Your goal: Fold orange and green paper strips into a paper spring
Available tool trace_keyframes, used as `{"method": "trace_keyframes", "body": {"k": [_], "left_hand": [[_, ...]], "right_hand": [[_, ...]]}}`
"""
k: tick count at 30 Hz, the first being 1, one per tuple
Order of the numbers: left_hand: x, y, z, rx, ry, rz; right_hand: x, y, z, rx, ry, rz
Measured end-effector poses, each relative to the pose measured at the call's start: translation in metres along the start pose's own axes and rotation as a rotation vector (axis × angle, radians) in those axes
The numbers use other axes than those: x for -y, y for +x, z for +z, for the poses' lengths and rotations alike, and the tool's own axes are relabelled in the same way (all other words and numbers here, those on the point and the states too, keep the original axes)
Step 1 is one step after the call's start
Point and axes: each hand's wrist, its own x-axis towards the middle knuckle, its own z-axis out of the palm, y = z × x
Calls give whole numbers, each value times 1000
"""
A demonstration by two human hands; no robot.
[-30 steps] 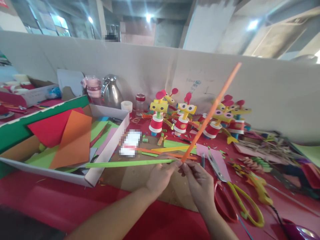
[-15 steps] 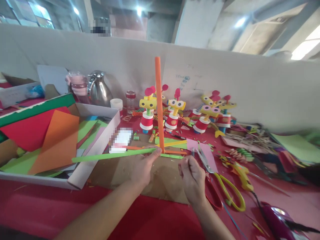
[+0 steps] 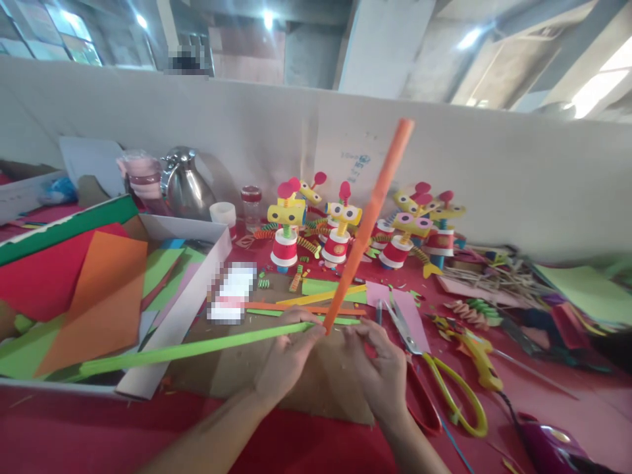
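My left hand (image 3: 289, 362) is closed in a pinch on the end where a green paper strip (image 3: 197, 347) and an orange paper strip (image 3: 368, 227) meet. The green strip reaches left over the box edge, while the orange one rises and leans to the right. Just right of that meeting point is my right hand (image 3: 382, 362), fingers curled and thumb side toward the strips. Whatever its fingertips hold, if anything, is hidden. Under both hands lies a brown cardboard sheet (image 3: 340, 388). More strips, among them a yellow strip (image 3: 323, 294), lie just beyond.
A box (image 3: 197, 263) of coloured paper stands left. Several cup figures (image 3: 338, 243) line the back, near a steel jug (image 3: 185, 187). On the right are scissors (image 3: 451, 392), a yellow glue gun (image 3: 478, 359) and a purple device (image 3: 555, 444) on the red tabletop.
The orange strip has swung from upright to a rightward lean. My right hand has come closer to the strips' meeting point. The green strip's far end sits lower and further left.
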Motion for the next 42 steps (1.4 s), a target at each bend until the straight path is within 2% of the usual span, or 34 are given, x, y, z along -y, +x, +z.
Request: {"method": "trace_keyframes", "body": {"k": [2, 6, 11, 14, 16, 18, 21, 23, 26, 29, 32, 38, 40, 42], "left_hand": [[2, -3, 2, 24, 42, 2], [5, -6, 5, 77, 83, -2], [7, -2, 6, 140, 93, 27], [8, 1, 5, 133, 132, 36], [8, 2, 5, 70, 159, 50], [7, 2, 5, 18, 176, 77], [7, -3, 6, 46, 231, 186], [7, -7, 6, 81, 311, 306], [11, -13, 6, 89, 413, 478], [12, -14, 8, 98, 443, 535], [9, -12, 8, 78, 398, 484], [4, -3, 7, -34, 254, 213], [8, -1, 7, -63, 195, 130], [12, -1, 9, -115, 94, 48]], "right_hand": [[-3, 2, -3, -19, 36, 67], [-8, 9, -4, 14, 85, -6], [-10, 15, -2, -128, 106, 165], [-8, 15, -1, -2, 195, 151], [-6, 11, 0, 111, 294, 167], [-5, 5, 1, 156, 365, 287], [-5, -2, 3, 48, 435, 462], [-5, -4, 2, 8, 495, 422], [-2, -3, 1, 129, 547, 331], [3, -3, 1, 266, 550, 391], [8, -4, 1, 318, 549, 420], [10, -3, -8, 83, 359, 382], [10, -1, -11, 61, 315, 357], [10, 2, -11, 105, 349, 293]]}}
